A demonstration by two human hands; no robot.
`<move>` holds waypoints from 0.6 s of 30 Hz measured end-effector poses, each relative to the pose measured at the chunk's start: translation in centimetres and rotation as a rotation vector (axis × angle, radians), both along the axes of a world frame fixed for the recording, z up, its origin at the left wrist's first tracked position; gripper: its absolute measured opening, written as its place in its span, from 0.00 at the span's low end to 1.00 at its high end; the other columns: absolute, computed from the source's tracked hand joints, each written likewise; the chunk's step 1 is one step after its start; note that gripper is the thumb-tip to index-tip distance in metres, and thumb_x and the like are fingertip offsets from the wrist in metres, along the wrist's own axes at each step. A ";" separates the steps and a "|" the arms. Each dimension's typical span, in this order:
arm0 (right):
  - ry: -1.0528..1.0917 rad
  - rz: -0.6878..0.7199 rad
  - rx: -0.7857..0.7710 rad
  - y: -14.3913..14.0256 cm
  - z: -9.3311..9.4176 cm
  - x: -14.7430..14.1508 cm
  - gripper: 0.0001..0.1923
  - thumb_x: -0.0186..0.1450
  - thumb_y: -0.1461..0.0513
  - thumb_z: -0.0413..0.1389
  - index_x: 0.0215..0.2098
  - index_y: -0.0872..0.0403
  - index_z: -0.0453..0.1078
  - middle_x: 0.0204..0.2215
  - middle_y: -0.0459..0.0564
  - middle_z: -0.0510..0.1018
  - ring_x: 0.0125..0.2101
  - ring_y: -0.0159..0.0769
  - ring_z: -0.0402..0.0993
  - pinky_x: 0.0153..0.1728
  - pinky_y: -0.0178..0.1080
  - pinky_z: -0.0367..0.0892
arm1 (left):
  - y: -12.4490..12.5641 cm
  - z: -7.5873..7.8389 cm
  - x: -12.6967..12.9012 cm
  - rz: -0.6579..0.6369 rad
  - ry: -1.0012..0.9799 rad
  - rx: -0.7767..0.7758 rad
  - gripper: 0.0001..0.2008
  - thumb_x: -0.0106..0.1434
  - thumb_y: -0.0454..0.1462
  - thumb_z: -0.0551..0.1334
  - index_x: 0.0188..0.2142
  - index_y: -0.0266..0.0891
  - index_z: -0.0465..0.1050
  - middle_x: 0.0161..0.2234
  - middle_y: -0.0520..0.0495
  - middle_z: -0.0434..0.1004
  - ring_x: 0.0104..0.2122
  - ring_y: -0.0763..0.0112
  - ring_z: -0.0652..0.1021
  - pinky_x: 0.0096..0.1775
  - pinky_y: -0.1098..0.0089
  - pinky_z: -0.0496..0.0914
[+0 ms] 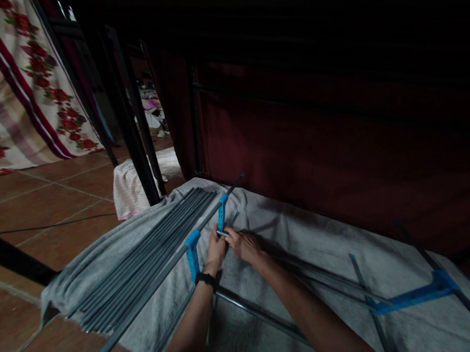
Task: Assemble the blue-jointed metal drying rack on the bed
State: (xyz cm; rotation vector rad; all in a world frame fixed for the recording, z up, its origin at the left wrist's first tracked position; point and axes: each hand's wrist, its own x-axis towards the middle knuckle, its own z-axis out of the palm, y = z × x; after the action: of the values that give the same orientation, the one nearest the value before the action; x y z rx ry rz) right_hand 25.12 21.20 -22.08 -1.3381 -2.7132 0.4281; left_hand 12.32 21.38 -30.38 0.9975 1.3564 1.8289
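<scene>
Hands [231, 244] gripping blue connector [222, 212]

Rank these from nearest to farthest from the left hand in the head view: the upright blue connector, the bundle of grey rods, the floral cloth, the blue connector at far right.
1. Upright blue connector, just above the left hand.
2. Bundle of grey rods, lying to its left on the grey blanket.
3. Blue connector at far right, across the blanket.
4. Floral cloth, hanging far left.

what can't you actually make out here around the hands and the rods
Head view only:
- Whether the left hand and right hand pinch the rod end or only touch it: fingers overlap, dim.
- Joint of the blue connector: too small.
- Upper frame: lost in darkness.
- Far rod: cut off at the right edge.
</scene>
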 end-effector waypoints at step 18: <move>0.116 0.097 -0.155 1.4 0.3 0.3 0.24 0.72 0.58 0.43 0.65 0.46 0.60 0.53 0.50 0.78 0.49 0.40 0.76 0.48 0.38 0.69 | 0.8 -0.8 0.3 -0.007 -0.304 0.020 0.11 0.47 0.30 0.62 0.32 0.39 0.75 0.29 0.51 0.75 0.31 0.71 0.74 0.36 0.72 0.68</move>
State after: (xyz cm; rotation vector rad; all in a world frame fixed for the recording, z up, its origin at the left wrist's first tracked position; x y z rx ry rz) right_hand 25.45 22.58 -21.77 -1.1761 -2.7041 0.7152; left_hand 12.65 22.14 -31.21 0.6969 1.1500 1.9011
